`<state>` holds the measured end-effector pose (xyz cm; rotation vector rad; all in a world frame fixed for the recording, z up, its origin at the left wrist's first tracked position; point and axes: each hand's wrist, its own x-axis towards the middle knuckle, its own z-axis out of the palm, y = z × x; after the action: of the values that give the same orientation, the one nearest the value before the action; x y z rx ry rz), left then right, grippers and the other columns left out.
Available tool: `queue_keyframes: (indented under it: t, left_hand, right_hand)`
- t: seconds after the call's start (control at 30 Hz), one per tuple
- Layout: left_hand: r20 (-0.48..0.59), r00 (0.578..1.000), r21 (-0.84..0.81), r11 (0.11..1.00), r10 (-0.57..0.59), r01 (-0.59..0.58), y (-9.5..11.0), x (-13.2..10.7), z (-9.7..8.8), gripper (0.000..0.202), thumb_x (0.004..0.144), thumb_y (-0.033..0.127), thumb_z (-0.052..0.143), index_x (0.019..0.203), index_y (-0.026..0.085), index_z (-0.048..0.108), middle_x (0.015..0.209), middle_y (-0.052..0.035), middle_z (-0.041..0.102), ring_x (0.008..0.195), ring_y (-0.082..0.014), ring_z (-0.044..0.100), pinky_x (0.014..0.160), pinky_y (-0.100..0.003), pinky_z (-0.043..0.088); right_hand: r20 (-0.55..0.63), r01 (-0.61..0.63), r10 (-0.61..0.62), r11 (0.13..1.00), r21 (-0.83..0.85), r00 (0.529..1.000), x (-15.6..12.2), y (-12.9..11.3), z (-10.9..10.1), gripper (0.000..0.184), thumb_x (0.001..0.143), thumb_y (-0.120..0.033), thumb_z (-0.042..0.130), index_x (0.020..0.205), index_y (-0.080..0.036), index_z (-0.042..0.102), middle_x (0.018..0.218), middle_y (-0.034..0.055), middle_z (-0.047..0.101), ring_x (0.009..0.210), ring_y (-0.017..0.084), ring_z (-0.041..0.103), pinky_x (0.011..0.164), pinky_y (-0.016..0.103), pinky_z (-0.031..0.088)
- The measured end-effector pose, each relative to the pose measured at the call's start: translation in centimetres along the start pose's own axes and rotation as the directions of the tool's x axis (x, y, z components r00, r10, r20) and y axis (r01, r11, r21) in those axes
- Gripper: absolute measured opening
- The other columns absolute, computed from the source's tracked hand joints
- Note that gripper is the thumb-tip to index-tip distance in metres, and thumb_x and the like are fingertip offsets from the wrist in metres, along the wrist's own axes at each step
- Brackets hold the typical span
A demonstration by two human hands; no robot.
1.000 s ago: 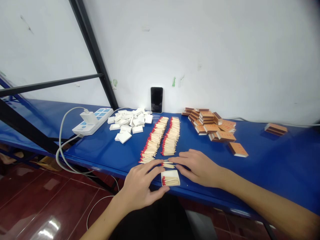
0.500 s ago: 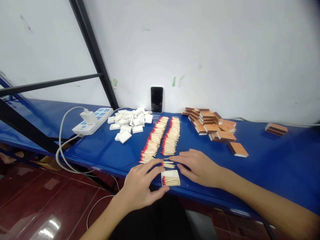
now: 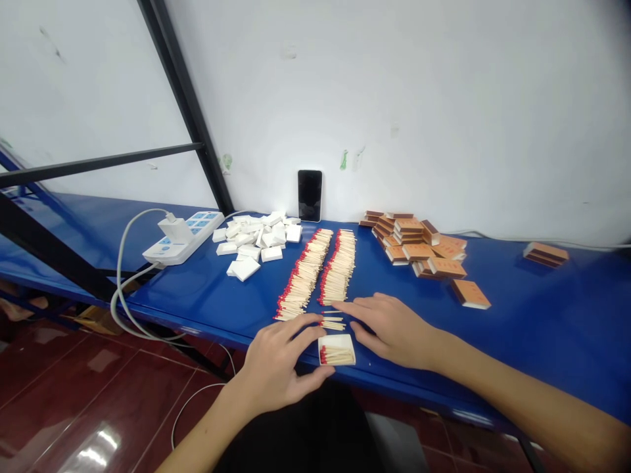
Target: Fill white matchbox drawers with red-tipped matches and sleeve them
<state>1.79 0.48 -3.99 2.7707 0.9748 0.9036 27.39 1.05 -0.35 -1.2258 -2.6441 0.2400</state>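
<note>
Near the table's front edge lies a white matchbox tray with several red-tipped matches in it. My left hand is beside the tray, fingers apart, its thumb by the lower left corner and its fingertips near a small group of loose matches. From the other side my right hand reaches in, fingers spread, the index fingertip at the near end of the right match row. A second long row of matches runs alongside. Neither hand grips anything.
White matchbox trays are heaped at the back left, beside a power strip with cables. Orange-brown matchbox sleeves are piled at the back right, with a few apart. A phone leans on the wall.
My right index finger has moved slightly away from me, from the small match group toward the right row. My left hand and the tray stay in place.
</note>
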Motion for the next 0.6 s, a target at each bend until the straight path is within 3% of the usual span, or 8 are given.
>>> queue_keyframes:
  t: [0.6]
  left_hand:
    - [0.006,1.000,-0.011,1.000,0.001,-0.001,-0.01,0.09,-0.07,0.033,0.087,0.045,0.068,0.113,0.025,0.063,0.128,-0.0063,0.069,0.106,-0.0262,0.072,0.082,-0.037,0.059]
  right_hand:
    - [-0.001,0.005,-0.005,1.000,-0.031,1.000,0.01,0.15,0.22,0.043,0.100,-0.019,0.042,0.141,-0.018,0.053,0.108,0.0090,0.071,0.089,0.024,0.065,0.080,0.037,0.043]
